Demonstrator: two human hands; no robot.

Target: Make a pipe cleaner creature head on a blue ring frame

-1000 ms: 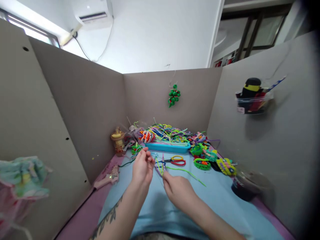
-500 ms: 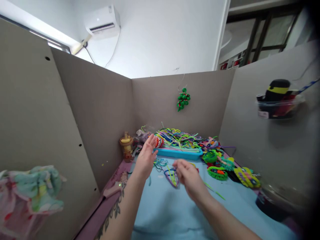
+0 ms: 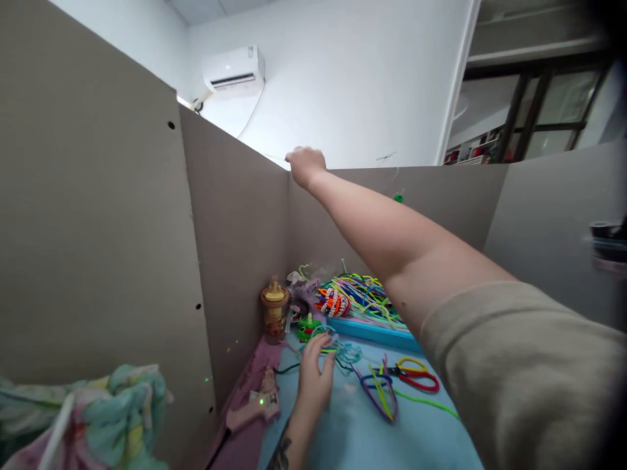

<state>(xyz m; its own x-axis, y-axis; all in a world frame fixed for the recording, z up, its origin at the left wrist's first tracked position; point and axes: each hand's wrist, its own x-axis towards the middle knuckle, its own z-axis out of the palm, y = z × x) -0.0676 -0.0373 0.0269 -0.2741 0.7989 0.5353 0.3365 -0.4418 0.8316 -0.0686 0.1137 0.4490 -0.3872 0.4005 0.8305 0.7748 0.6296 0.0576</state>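
My right hand (image 3: 306,166) is raised in front of the far left corner of the partitions, fingers closed in a pinch. A faint thin line runs left from its fingertips; what they hold is too small to make out. Low on the left, my left hand (image 3: 316,372) reaches over the blue cloth, thumb apart from the fingers. Its fingertips are by a green pipe-cleaner figure (image 3: 307,328) and loose light-blue pipe cleaners (image 3: 349,352). To its right lie a bundle of purple, yellow and blue pipe cleaners (image 3: 381,393) and red-and-yellow-handled scissors (image 3: 415,375).
A pink glue gun (image 3: 255,408) lies left of my left hand. Behind stand a brown-lidded jar (image 3: 275,310) and a blue tray (image 3: 375,331) heaped with pipe cleaners. Grey partitions (image 3: 235,228) enclose the table. A patterned cloth (image 3: 122,411) hangs at left.
My right hand has left the pipe-cleaner bundle and risen up and left to above the far corner. My left hand has lowered to the table. The view has swung left.
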